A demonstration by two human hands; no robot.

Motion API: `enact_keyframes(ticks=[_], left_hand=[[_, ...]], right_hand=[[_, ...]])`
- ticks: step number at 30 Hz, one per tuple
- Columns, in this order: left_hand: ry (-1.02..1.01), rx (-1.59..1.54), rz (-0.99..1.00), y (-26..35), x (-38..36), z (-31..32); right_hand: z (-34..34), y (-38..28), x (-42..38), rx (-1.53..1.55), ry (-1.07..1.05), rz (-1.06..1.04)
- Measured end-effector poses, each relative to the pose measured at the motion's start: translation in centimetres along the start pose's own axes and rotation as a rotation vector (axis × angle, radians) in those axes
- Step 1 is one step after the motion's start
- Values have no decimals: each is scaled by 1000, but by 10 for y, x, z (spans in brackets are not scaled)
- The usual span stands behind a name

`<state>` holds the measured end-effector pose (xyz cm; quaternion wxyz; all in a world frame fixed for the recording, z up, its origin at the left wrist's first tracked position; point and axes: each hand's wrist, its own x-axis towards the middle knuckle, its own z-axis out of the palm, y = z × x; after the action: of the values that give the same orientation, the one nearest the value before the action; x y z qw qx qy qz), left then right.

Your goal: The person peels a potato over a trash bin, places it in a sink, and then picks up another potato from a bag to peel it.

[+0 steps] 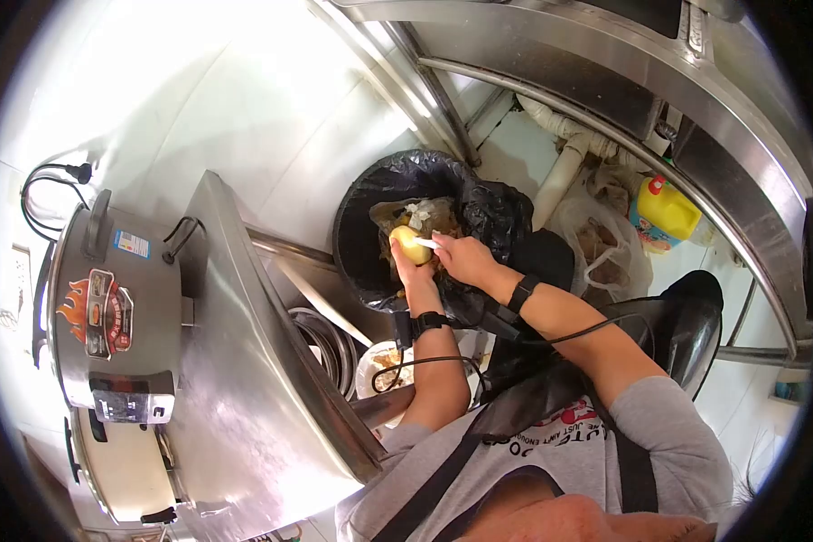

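Note:
My left hand [416, 274] is closed around a yellow, peeled-looking potato [406, 242], held above the bin. In my right hand [467, 260] is a small white peeler [426, 243], its end against the potato's side; my fingers hide most of the tool. Below both hands stands a round bin lined with a black bag [357, 226]. Scraps and a crumpled clear plastic bag [436, 214] lie inside it.
A steel table [244, 397] at left carries a large grey electric cooker [122, 316]. Underneath are stacked metal pans [337, 348] and a bowl of scraps [370, 366]. At right are white pipes [565, 176], a plastic bag [619, 271], a yellow jug [667, 210] and a steel rail [596, 131].

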<state>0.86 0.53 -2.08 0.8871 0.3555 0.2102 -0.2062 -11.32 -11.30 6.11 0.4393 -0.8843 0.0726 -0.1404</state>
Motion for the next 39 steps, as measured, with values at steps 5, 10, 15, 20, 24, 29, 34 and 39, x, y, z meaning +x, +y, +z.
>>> enact_keyframes(ticks=[5, 10, 15, 20, 24, 29, 34, 39], left_hand=[[9, 132, 32, 0, -3, 8], [-31, 86, 137, 2, 12, -3], [-7, 180, 34, 13, -16, 27], [-129, 363, 58, 0, -2, 25], [-159, 404, 35, 0, 0, 21], [-35, 213, 146, 0, 0, 23], [46, 208, 109, 7, 1, 12], [-91, 324, 223, -5, -16, 33]], right_hand=[[-2, -12, -3, -200, -196, 27], [-6, -7, -2, -166, -314, 17], [-7, 14, 27, 281, 130, 182], [-9, 18, 37, 353, 120, 219], [-18, 14, 27, 170, 0, 125], [-3, 16, -9, -25, -338, -29], [-14, 16, 4, 113, 13, -8], [-8, 17, 18, 101, 119, 14]])
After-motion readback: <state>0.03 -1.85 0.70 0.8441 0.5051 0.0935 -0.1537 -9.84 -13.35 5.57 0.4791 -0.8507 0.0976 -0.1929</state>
